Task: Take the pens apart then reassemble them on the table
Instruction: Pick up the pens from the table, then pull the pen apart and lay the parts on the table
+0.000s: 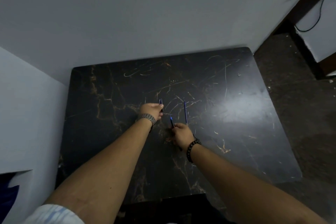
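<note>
My left hand, with a metal watch at the wrist, is closed around a short dark pen cap whose tip sticks out above the fingers. My right hand, with a bead bracelet at the wrist, grips a blue pen barrel that points up and to the left. A thin blue refill lies lengthwise on the dark marble table, just right of both hands and touching neither. The two hands are a short distance apart above the middle of the table.
The table stands in a corner, with a grey wall behind it and another wall on its left. Dark floor lies to the right. A black cable hangs at the upper right.
</note>
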{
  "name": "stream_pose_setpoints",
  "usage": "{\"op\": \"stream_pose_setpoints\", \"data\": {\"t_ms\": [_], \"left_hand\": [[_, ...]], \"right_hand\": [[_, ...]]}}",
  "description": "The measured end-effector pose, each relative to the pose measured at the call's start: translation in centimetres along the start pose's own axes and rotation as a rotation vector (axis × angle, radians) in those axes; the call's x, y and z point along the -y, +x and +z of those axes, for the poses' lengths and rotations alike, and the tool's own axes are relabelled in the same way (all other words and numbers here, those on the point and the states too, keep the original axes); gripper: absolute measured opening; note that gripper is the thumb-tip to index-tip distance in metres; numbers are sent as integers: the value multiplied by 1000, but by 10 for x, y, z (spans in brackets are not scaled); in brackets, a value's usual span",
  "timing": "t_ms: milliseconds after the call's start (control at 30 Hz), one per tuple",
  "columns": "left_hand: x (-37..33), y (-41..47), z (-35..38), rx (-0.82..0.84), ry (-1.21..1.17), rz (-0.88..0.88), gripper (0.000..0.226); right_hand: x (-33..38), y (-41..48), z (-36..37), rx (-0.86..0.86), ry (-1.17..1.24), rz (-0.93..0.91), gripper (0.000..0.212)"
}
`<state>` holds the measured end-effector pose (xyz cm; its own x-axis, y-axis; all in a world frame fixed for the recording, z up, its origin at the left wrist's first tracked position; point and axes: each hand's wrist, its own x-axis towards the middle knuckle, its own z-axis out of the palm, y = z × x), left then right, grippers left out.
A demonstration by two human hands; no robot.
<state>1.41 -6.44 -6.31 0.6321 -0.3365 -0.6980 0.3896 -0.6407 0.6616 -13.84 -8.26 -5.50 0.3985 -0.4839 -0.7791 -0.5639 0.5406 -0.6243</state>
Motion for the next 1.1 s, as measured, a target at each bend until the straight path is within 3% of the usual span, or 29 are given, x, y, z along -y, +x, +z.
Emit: {"op": "stream_pose_setpoints", "data": {"t_ms": [100, 167, 467, 567, 667, 800, 967, 1100], "left_hand": [[6, 8, -6, -81, 180, 30, 10], [11, 13, -6, -98, 276, 32, 16], [20, 12, -12, -183, 223, -43, 24], [26, 1, -18, -227, 245, 75, 30], [29, -26, -14, 17, 152, 196, 26], [48, -51, -4, 314, -37, 175, 19], [52, -60, -8, 344, -177, 109, 28], [52, -59, -16, 362, -239, 89, 24]], "right_hand": [[-9, -2, -7, -2, -71, -14, 24], [-12, -3, -13, -11, -99, -29, 22], [-10, -7, -29, -39, -145, -81, 16], [-3, -10, -29, -58, -96, -103, 12], [4, -11, -25, -28, -29, -102, 13], [12, -15, -17, 58, 71, -106, 14], [18, -23, -15, 223, 53, -81, 21], [16, -23, -13, 260, 16, -53, 24]]}}
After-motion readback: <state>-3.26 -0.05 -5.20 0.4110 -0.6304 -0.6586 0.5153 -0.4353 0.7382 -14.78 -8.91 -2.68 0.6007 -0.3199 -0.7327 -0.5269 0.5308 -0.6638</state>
